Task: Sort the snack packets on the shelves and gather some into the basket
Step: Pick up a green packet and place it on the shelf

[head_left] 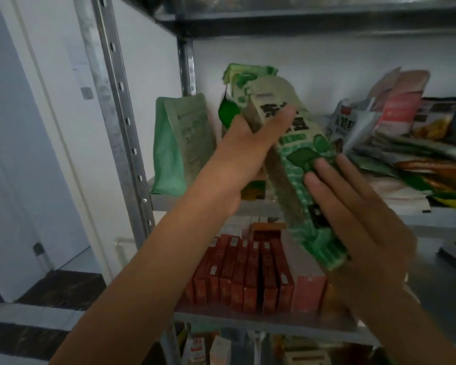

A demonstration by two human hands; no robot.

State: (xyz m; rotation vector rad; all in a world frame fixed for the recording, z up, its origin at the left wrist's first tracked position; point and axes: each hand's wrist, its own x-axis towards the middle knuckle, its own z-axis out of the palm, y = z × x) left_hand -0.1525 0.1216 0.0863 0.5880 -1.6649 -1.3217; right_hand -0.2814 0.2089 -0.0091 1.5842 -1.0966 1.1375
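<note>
Shelving of grey metal (111,106) fills the view. A long green-and-cream snack packet (292,167) is held tilted in front of its middle shelf. The left hand (250,151) grips the packet's upper part, thumb across the front. The right hand (358,219) lies flat against its lower end, fingers straight. A pale green pouch (182,143) stands behind, and red boxes (242,272) line the shelf below.
</note>
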